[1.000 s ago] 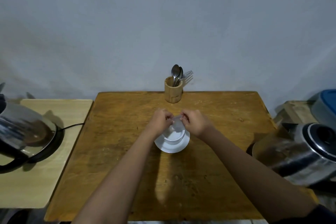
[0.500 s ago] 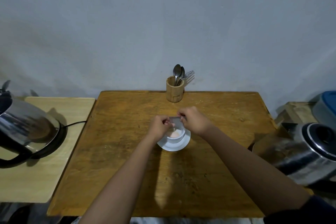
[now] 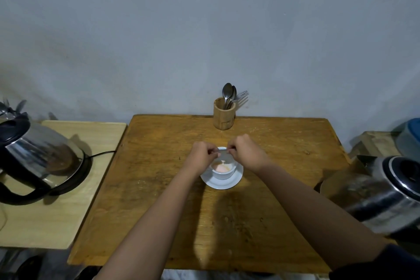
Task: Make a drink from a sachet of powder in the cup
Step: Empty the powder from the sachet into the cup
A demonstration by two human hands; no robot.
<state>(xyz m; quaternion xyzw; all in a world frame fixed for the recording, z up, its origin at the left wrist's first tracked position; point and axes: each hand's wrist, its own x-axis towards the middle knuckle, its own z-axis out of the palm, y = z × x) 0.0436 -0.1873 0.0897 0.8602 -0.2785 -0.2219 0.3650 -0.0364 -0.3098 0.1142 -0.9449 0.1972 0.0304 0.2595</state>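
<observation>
A small white cup [image 3: 222,173] stands on a white saucer [image 3: 221,183] in the middle of the wooden table [image 3: 159,166]. Pale pinkish powder lies in the bottom of the cup. Directly above it hangs a small clear sachet [image 3: 223,154], held by both hands. My left hand [image 3: 201,155] pinches its left edge and my right hand [image 3: 246,151] pinches its right edge. The sachet points down into the cup, and most of it is hidden by my fingers.
A wooden holder [image 3: 223,116] with spoons and a fork stands at the table's far edge by the wall. A steel kettle [image 3: 36,157] sits on its base on the lighter side table at left. Another steel kettle [image 3: 377,195] is at the right edge.
The sachet has been tipped over the cup and powder now shows inside it. Both hands have stayed over the cup, drawing slightly apart.
</observation>
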